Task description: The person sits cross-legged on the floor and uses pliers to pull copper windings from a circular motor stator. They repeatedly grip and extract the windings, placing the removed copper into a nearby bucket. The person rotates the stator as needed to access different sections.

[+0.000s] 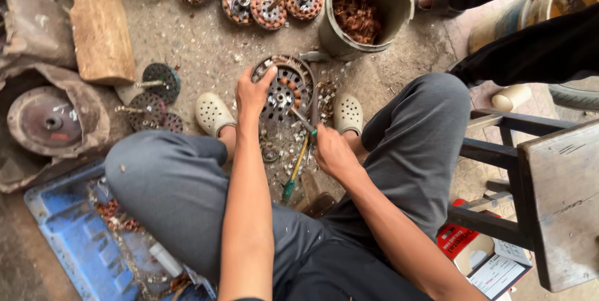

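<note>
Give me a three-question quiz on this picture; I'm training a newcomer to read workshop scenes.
1. True or false: the left hand rests on the rim of the round motor stator on the ground.
2. What does the right hand hold? A) a hammer B) a slim metal tool C) a brush
3. What fills the grey bucket beyond the stator?

Key:
1. True.
2. B: the slim metal tool points into the stator; a green-handled screwdriver lies on the ground below.
3. Reddish-brown copper wire scrap.
</note>
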